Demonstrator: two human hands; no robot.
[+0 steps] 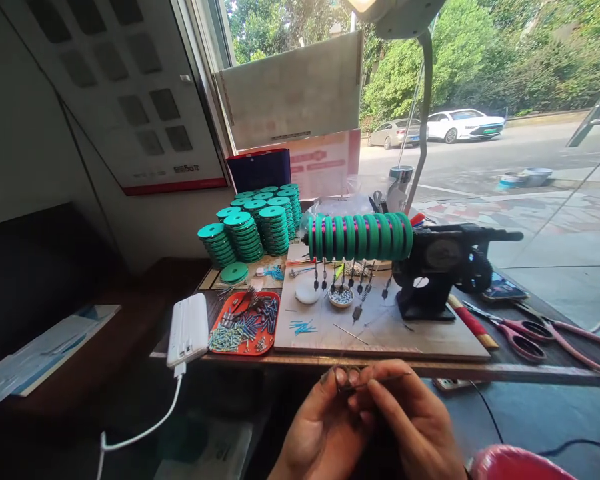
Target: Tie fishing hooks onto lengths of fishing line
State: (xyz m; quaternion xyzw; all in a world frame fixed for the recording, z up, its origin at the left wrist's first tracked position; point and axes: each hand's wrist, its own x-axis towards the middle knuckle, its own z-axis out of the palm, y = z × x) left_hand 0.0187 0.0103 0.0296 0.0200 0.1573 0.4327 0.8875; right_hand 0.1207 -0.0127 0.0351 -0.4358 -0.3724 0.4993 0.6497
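- White power bank (187,329) lies at the tabletop's (555,373) front-left corner, cable hanging off the edge.
- Orange tray (245,323) of small parts sits just beside it; stacks of green spools (253,227) stand behind, near the back edge.
- Left hand (325,427) is below the front edge, fingertips pinched together on a thin dark strand (380,380).
- Strand runs roughly level between the 2 hands, in front of the tabletop and off it.
- Right hand (415,427): thumb and forefinger clamped on the strand's other end.
- Black winder (440,267) at mid-table carries a row of green spools (360,237).
- Red-handled scissors (525,333) lie toward the right edge.
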